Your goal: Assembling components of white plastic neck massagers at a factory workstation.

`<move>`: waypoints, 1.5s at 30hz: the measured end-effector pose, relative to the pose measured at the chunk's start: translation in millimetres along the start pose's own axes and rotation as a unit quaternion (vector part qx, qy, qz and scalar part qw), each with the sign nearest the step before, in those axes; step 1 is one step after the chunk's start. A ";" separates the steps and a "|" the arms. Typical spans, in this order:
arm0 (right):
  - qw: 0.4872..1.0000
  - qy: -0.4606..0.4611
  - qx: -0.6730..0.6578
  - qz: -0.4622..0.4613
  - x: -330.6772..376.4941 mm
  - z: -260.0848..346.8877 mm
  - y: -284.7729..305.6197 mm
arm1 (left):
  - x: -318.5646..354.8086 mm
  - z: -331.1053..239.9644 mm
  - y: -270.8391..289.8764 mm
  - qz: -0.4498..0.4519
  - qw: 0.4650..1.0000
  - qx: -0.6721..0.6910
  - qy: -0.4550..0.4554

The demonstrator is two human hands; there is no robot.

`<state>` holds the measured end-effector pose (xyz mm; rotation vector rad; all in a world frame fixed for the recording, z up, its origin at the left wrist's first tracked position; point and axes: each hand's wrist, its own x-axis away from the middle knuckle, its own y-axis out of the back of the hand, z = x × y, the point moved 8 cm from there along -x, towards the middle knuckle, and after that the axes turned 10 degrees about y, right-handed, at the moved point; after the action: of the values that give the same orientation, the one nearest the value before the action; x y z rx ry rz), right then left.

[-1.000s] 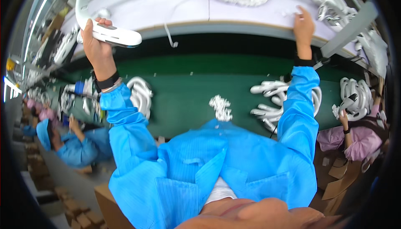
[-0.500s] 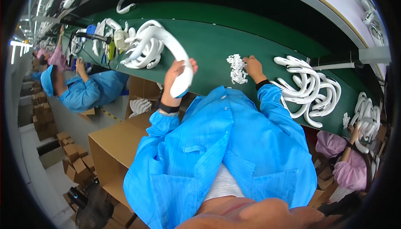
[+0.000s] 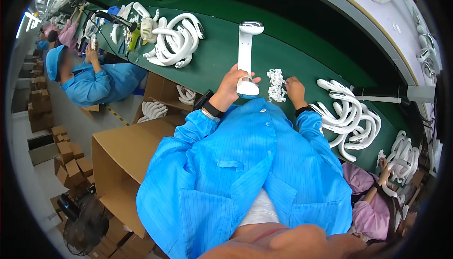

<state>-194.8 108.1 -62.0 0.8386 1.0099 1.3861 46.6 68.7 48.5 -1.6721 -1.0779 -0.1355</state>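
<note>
A white curved plastic housing [image 3: 245, 53] stands nearly upright in my left hand [image 3: 231, 86]. My fingers are wrapped round its lower end, above the green table [image 3: 222, 42]. Just right of it lies a pile of small white plastic parts [image 3: 276, 86]. At the pile's right edge is my right hand [image 3: 296, 92], its fingers drawn together; whatever they pinch is too small to make out. More curved white housings [image 3: 339, 110] lie heaped to the right of that hand. Another heap of white housings [image 3: 177, 44] is on the table at the left.
Past the left heap lie a small beige fan-like device [image 3: 147, 29] and a yellow-green tool [image 3: 134, 39]. An open cardboard box [image 3: 118, 150] stands at my left side. A co-worker in blue [image 3: 104, 82] sits at the left, another in pink [image 3: 370, 216] at the lower right.
My left hand has moved right, bringing the housing from a slant to nearly upright beside the small parts. My right hand stays at the pile. The whole view has shifted slightly.
</note>
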 end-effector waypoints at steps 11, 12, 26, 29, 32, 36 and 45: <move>0.975 -0.116 -0.172 -0.081 9.2 -37.3 2.5 | -63.1 6.0 24.1 0.025 0.975 0.139 0.170; 0.975 -0.119 -0.171 -0.083 10.6 -39.6 2.9 | -65.4 5.8 25.6 -0.002 0.975 0.149 0.162; 0.673 -0.250 -0.689 -0.097 3.2 5.1 36.5 | -78.0 6.6 14.3 -0.003 0.970 0.100 0.220; 0.675 -0.210 -0.703 -0.077 -8.3 26.5 58.6 | -89.2 20.3 28.6 0.011 0.964 0.111 0.240; 0.636 -0.183 -0.740 -0.120 -18.3 39.7 68.6 | -101.1 33.3 45.3 0.042 0.977 0.116 0.174; 0.579 -0.135 -0.759 -0.266 -35.3 62.9 83.1 | -90.5 34.0 18.4 -0.023 1.000 0.008 0.019; 0.494 0.001 -0.826 -0.271 -52.0 81.0 165.5 | -49.0 31.2 -44.4 0.184 0.954 -0.234 0.027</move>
<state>-178.2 71.0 125.1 -0.9178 -0.3911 1.0801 -25.9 65.8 39.5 -2.2536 -0.7056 -0.2032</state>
